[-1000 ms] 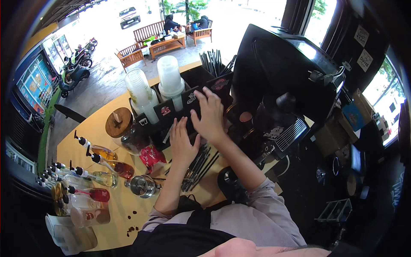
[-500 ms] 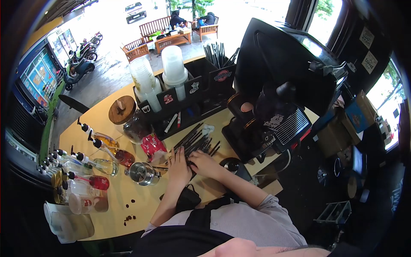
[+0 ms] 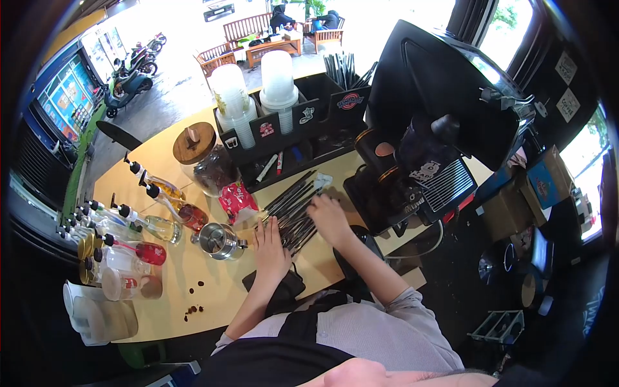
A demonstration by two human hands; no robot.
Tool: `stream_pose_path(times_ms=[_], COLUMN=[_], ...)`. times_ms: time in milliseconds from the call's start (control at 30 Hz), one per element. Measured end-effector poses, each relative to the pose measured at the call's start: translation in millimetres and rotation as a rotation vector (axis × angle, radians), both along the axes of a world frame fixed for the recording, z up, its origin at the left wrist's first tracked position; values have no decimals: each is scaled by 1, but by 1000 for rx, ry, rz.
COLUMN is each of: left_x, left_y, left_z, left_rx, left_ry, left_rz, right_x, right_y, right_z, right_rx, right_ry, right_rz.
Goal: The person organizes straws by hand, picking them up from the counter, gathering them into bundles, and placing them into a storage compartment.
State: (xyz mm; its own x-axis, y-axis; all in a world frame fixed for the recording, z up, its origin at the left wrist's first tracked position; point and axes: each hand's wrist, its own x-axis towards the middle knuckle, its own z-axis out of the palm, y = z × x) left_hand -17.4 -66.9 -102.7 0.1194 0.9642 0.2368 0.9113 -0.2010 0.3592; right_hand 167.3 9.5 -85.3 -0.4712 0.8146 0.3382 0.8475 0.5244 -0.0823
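Note:
Dark thin wrapped straws (image 3: 293, 216) lie in a loose bundle on the wooden counter (image 3: 309, 274). My left hand (image 3: 271, 246) rests along the left edge of the bundle, fingers stretched out and touching the straws. At the right edge, my right hand (image 3: 327, 216) has its fingers bent down near the straws' upper part; whether it pinches any is too small to tell. A red and pink packet (image 3: 236, 202) lies just beyond my left hand. Left of that hand stands a metal pitcher (image 3: 218, 241). A crumpled white wrapper (image 3: 322, 181) sits above the straws.
Pump bottles (image 3: 190, 216) and tubs (image 3: 122, 282) line the left side. A wood-lidded jar (image 3: 196, 151), an organizer (image 3: 277, 138) with stacked cups and straws, and a black coffee machine (image 3: 429, 97) stand behind. A black pouch (image 3: 284, 286) lies near my body. Two people sit outside.
My right hand has moved away from my left, up and to the right across the straws. The straws between the hands are now more exposed. The camera view has shifted slightly.

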Motion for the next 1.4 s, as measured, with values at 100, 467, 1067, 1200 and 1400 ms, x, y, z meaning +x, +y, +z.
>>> stream_pose_path(times_ms=[100,467,1067,1200,1400], left_x=[-1,1,14,23,46], left_y=[-1,-8,-4,3,7], left_z=[-3,-5,18,-9,-21], left_rx=[0,3,517,157,-631], left_ry=[-9,22,-450,-941,-1716], left_rz=[-1,5,0,-112,-250], right_x=[9,-12,-6,4,15], right_y=[0,-23,1,3,-3], right_z=[-9,-37,9,39,38], right_rx=[44,-110,-32,-330,-794], right_ry=[-171,50,374,661,1174], right_rz=[-138,170,-20,-17,47])
